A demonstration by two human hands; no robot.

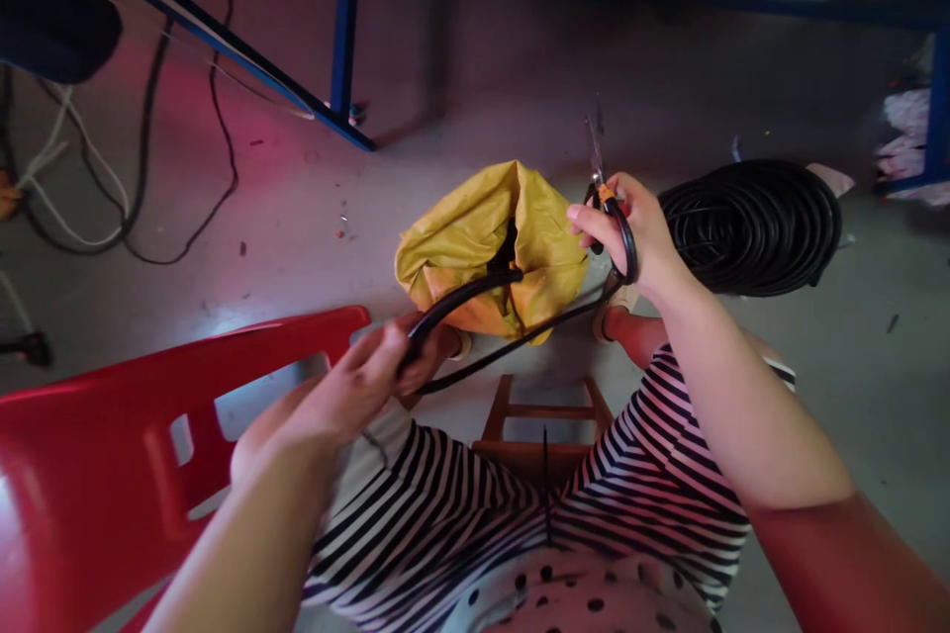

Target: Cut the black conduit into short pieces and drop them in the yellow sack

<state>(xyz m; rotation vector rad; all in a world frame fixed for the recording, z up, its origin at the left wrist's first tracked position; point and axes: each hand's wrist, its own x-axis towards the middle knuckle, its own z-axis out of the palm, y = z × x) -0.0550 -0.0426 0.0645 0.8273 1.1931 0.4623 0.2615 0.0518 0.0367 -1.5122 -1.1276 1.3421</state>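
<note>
My left hand is closed around a thick black cable, whose free end points over the yellow bag on the floor. A thinner-looking stretch of cable runs from near that hand toward the coil of black cable at the right. My right hand holds scissors with black handles and an orange patch at the pivot. Their blades point up and away from me, apart from the cable. The yellow bag is crumpled, with a dark opening in its middle.
A red plastic chair stands at my left. Between my legs is a wooden stool. Blue metal frame legs cross the far side. Loose cords trail over the floor at the upper left.
</note>
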